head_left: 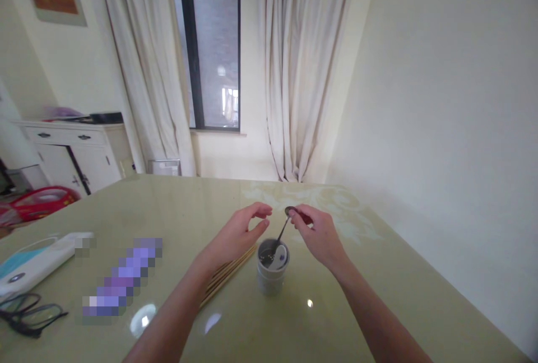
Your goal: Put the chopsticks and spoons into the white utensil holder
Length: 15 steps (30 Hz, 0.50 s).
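Note:
A grey cup [270, 282] stands upright on the glossy green table [336, 324]. Inside it is a white spoon [278, 258] with a blue mark. A dark metal spoon [283, 229] leans up out of the cup to the right, its upper end pinched between the thumb and fingers of my right hand [317, 234]. My left hand [244, 231] hovers above and left of the cup, thumb and fingers apart, holding nothing. Several wooden chopsticks [229, 276] lie on the table beside the cup, partly hidden by my left forearm.
On the left of the table are black-framed glasses [31, 315], a white case [40, 265] and a blurred-out purple object [126, 279]. The table's right edge runs along a white wall [441, 128]. Beyond the far edge are curtains [298, 71] and a window.

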{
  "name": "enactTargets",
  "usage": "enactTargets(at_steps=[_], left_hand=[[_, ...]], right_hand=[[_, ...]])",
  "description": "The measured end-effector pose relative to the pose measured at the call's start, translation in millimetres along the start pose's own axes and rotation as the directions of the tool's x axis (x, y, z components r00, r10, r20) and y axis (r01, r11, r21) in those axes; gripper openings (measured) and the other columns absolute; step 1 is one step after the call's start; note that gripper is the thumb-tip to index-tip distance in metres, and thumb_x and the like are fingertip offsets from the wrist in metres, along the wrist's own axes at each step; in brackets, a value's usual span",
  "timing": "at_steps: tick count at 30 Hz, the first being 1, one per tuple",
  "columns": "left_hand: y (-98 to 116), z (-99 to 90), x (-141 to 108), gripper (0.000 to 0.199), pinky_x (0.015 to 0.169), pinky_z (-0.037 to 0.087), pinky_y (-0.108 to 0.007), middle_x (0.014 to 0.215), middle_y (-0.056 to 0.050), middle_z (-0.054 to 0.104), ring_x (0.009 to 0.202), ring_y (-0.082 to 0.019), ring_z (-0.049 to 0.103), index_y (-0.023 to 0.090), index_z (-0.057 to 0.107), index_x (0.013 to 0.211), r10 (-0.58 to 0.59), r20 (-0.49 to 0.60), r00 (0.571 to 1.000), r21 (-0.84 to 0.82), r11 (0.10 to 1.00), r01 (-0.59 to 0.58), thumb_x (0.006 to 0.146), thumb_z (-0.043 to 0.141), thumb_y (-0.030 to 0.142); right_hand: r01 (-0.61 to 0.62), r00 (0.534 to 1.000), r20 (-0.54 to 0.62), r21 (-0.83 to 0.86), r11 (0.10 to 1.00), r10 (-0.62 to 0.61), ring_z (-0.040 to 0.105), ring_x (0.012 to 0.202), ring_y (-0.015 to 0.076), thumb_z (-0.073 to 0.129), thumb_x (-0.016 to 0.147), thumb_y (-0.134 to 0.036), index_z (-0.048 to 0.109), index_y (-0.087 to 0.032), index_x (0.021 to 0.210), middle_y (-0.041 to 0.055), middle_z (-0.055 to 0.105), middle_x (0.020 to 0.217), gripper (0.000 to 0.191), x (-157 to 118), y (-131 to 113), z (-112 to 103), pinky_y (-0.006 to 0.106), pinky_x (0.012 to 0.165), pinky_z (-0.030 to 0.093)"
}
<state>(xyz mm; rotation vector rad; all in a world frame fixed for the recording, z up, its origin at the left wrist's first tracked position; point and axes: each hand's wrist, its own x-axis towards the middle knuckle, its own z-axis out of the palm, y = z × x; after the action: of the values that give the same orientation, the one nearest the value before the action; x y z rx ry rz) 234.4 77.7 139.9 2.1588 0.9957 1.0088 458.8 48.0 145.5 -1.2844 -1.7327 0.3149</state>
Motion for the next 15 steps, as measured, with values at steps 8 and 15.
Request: enactTargets(at_steps=[8,15], left_hand=[[40,19.9,-12,0.045,0.119,0.043,-0.047,0.147,-0.011,0.064,0.137,-0.025,0.058,0.026,0.055,0.146,0.117,-0.122,0.986,-0.081,0.989,-0.127,0.104,0.054,0.043],[43,30.0,-10,0.035,0.087,0.056,-0.03,0.111,-0.007,0.077,0.095,-0.018,0.07,0.023,0.065,0.134,0.091,-0.074,0.993,-0.313,0.943,-0.11,0.104,0.055,0.039]], right_hand=[[0.1,0.938,-0.347,0.295,0.95,0.01,0.074,0.072,0.0193,0.067,0.099,-0.044,0.078,-0.019,0.1,0.0056,0.079,0.082,0.027,-14,-23,-18,0.03,0.07,0.061],[0.058,0.98,-0.195,0.447,0.893,0.034,0.075,0.071,0.0192,0.068,0.097,-0.043,0.079,-0.018,0.095,0.0051,0.08,0.08,0.028,-19,-37,0,0.03,0.068,0.063]])
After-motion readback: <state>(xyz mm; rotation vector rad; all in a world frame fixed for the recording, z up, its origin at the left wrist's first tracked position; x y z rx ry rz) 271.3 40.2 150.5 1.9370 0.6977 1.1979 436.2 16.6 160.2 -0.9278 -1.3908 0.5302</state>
